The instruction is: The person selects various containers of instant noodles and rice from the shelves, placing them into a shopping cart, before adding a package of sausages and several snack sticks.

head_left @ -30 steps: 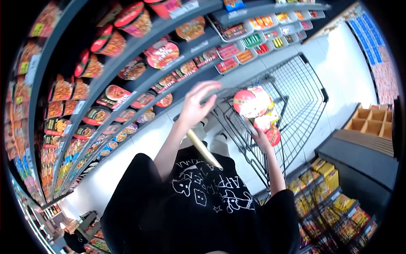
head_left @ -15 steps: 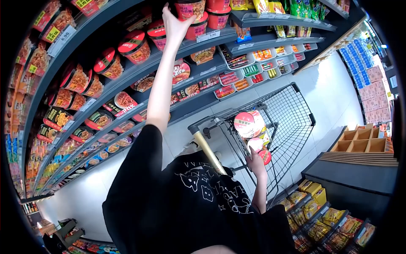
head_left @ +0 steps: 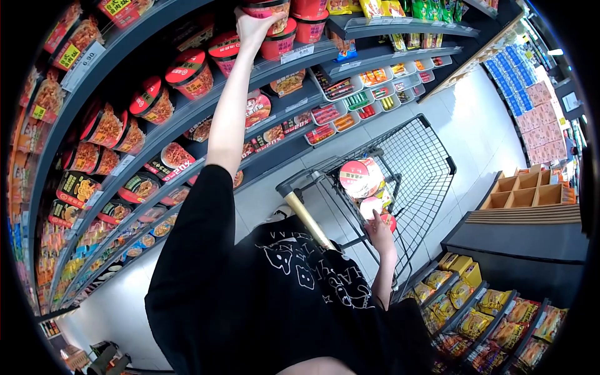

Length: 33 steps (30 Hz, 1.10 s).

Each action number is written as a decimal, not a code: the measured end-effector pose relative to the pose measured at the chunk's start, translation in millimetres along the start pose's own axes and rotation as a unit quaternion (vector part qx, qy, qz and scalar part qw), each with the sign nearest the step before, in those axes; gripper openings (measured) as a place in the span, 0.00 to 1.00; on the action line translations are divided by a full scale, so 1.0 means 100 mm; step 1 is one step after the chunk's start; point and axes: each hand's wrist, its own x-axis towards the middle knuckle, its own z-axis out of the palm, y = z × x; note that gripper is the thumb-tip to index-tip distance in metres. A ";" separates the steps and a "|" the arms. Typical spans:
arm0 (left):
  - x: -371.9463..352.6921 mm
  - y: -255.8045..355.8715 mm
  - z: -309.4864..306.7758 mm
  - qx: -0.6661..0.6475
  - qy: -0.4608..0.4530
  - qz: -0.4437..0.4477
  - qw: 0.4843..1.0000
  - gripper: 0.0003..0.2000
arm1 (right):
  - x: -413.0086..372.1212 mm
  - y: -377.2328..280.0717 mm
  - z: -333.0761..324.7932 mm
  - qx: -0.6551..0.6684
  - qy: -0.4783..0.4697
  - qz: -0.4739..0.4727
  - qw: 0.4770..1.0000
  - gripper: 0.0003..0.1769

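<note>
My left hand (head_left: 252, 28) is stretched up to the shelf, fingers wrapped round a red instant-meal tub (head_left: 267, 9) that sits above another red tub (head_left: 279, 40). The far side of the held tub is cut off by the view's edge. Over the shopping cart (head_left: 431, 172), my right hand (head_left: 380, 236) has its fingers extended at the edge of a pale-topped round item (head_left: 370, 207). Its fingertips overlap that item. Beside it in the cart lie a large red-and-white tub (head_left: 357, 177) and a smaller red-lidded tub (head_left: 388, 222), partly behind my hand.
Curved grey shelves (head_left: 187, 115) full of packaged meals run along the left. White bins (head_left: 341, 89) of small snacks hang beyond. The cart's handle (head_left: 307, 219) is close to my body. At right stand a wooden divided rack (head_left: 528, 181) and bagged foods (head_left: 475, 322).
My left hand has closed more tightly round the tub, and both have moved slightly up. The right hand has drawn back a little from the pale-topped item. The view has shifted slightly.
</note>
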 end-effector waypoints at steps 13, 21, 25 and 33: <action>-2.85 0.67 -0.69 -0.202 -0.342 0.002 0.918 0.52 | -0.09 -1.04 -0.45 0.236 0.155 -0.190 0.941 0.52; -3.30 0.71 -1.01 -0.154 -0.385 0.127 0.901 0.45 | -0.35 -1.49 -0.54 0.115 0.102 -0.286 0.946 0.60; -3.32 0.75 -1.16 -0.053 -0.406 0.223 0.885 0.39 | -0.48 -1.52 -0.47 0.126 0.100 -0.282 0.946 0.59; -3.50 0.69 -1.18 -0.070 -0.415 0.208 0.883 0.41 | -0.55 -1.46 -0.43 0.120 0.090 -0.283 0.947 0.53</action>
